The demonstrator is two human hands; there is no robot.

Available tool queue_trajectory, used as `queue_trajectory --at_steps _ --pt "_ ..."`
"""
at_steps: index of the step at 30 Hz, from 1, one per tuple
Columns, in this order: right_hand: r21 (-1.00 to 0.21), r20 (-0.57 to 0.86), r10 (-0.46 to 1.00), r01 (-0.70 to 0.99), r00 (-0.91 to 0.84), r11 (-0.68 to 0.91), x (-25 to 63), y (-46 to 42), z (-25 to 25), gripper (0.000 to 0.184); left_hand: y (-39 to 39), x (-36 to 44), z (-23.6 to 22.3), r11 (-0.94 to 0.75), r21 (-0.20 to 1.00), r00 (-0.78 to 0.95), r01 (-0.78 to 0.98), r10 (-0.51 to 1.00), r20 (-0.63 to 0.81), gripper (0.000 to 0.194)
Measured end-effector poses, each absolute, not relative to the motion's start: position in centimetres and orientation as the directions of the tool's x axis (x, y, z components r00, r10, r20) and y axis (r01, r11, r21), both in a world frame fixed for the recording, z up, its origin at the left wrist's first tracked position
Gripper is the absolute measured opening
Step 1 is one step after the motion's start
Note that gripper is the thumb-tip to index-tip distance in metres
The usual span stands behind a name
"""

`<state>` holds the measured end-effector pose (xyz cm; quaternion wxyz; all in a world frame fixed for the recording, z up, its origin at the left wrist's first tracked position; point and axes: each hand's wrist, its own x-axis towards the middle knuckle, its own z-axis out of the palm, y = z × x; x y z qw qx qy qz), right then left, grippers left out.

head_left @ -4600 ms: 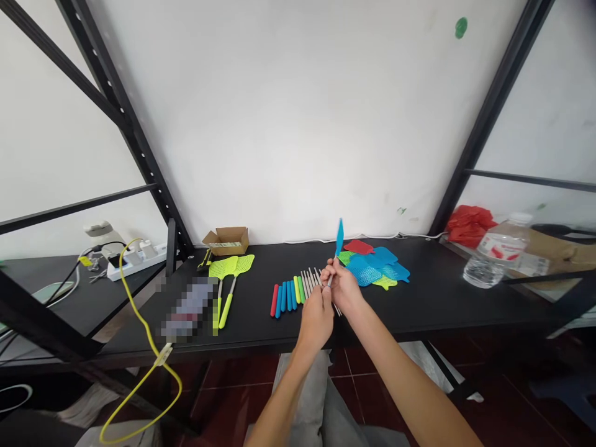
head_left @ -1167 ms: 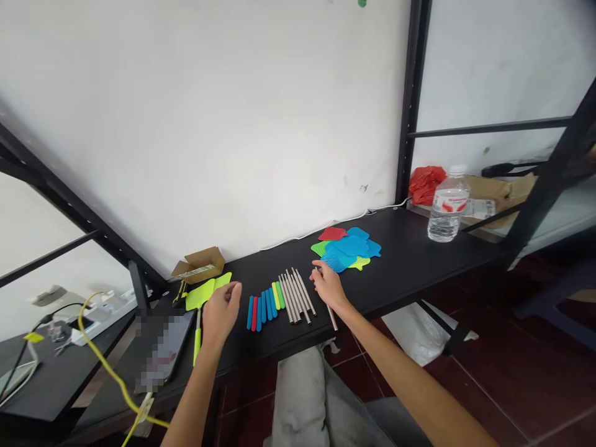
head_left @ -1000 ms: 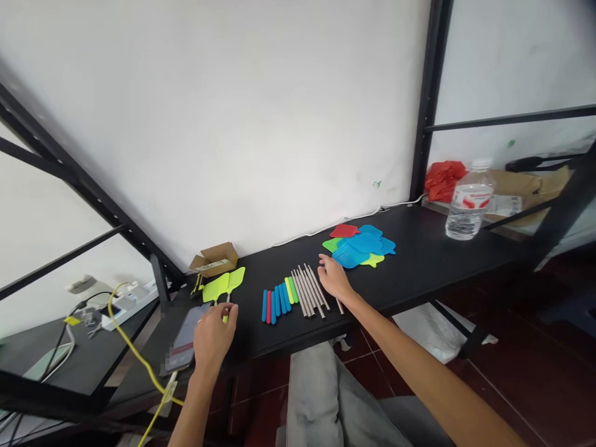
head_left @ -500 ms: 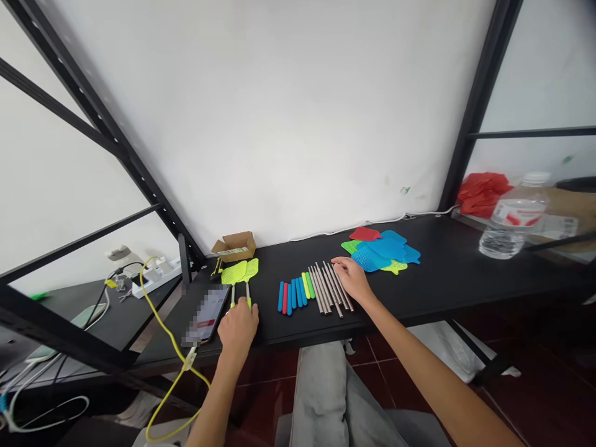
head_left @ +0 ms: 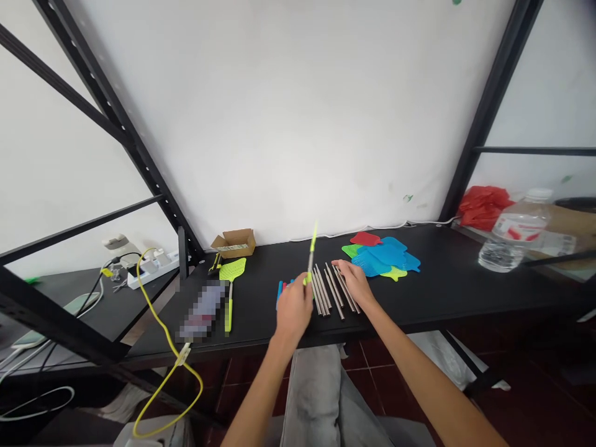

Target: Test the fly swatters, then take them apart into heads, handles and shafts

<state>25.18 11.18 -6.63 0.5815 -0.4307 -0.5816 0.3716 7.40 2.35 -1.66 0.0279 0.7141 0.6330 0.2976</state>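
My left hand point(head_left: 295, 308) is closed around the handle of a yellow-green fly swatter point(head_left: 311, 248), held upright and seen edge-on. Behind that hand, coloured plastic handles point(head_left: 280, 292) are mostly hidden. My right hand point(head_left: 354, 280) rests at the right side of a row of metal rods point(head_left: 333, 290), touching the upper part of the outer ones; whether its fingers grip one cannot be made out. Another yellow-green fly swatter point(head_left: 231, 292) lies on the black table at the left. Past my right hand is a pile of blue, green and red swatter heads point(head_left: 384, 254).
A phone point(head_left: 203, 311) with a yellow cable lies at the table's left. An open cardboard box point(head_left: 234, 243) stands near the wall. At the right are a water bottle point(head_left: 514, 231) and a red plastic bag point(head_left: 485, 207). Black frame posts rise on both sides.
My left hand has lifted one of the two yellow-green fly swatters and carried it right, in front of the coloured handles. My right hand has shifted slightly, and some rods have spread apart.
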Motion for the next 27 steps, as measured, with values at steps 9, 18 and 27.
queue_trajectory --at_steps 9,18,27 --pt "-0.918 0.159 0.986 -0.374 -0.043 0.132 25.5 11.0 -6.1 0.038 2.2 16.8 -2.5 -0.157 0.499 0.035 0.852 0.969 0.245 0.052" --pt "-0.836 0.104 0.994 -0.543 -0.013 0.08 25.6 11.1 -5.9 0.042 1.3 17.3 -1.8 -0.098 0.416 0.054 0.904 0.992 0.117 0.039" --pt "-0.875 0.09 0.991 -0.484 -0.101 0.03 25.1 10.0 -5.0 0.048 0.5 17.4 -2.3 -0.111 0.523 0.028 0.845 0.986 0.163 0.047"
